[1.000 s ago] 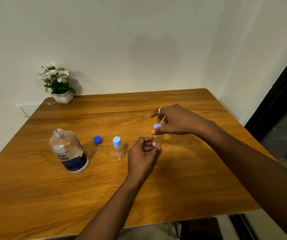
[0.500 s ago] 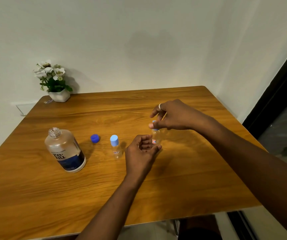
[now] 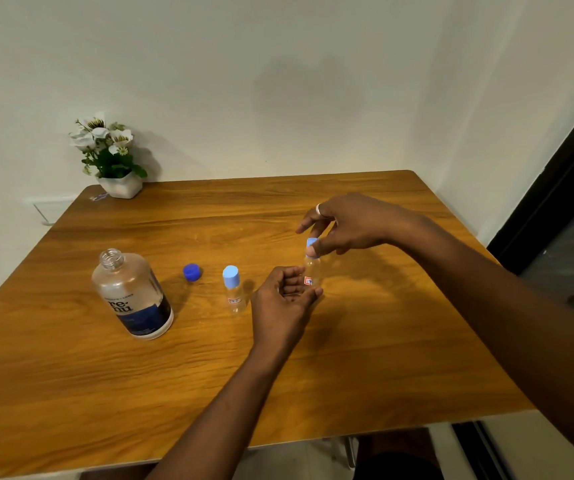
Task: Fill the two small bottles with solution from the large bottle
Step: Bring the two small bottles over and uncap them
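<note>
The large clear bottle [image 3: 132,295] with a dark blue label stands open on the left of the wooden table [image 3: 365,341]. Its dark blue cap [image 3: 192,272] lies to its right. One small clear bottle [image 3: 233,289] with a light blue cap stands upright beside my left hand. My left hand [image 3: 283,299] grips the lower part of the second small bottle [image 3: 313,270], upright on the table. My right hand [image 3: 344,225] pinches that bottle's light blue cap [image 3: 311,242] from above with thumb and fingers.
A white pot of white flowers [image 3: 112,157] stands at the table's far left corner by the wall. A dark door frame [image 3: 555,188] runs along the right. The table's front edge lies close below my forearms.
The view shifted slightly. My right hand stays on the small bottle's cap with its fingers turned a little; my left hand keeps holding the bottle. Nothing else moved.
</note>
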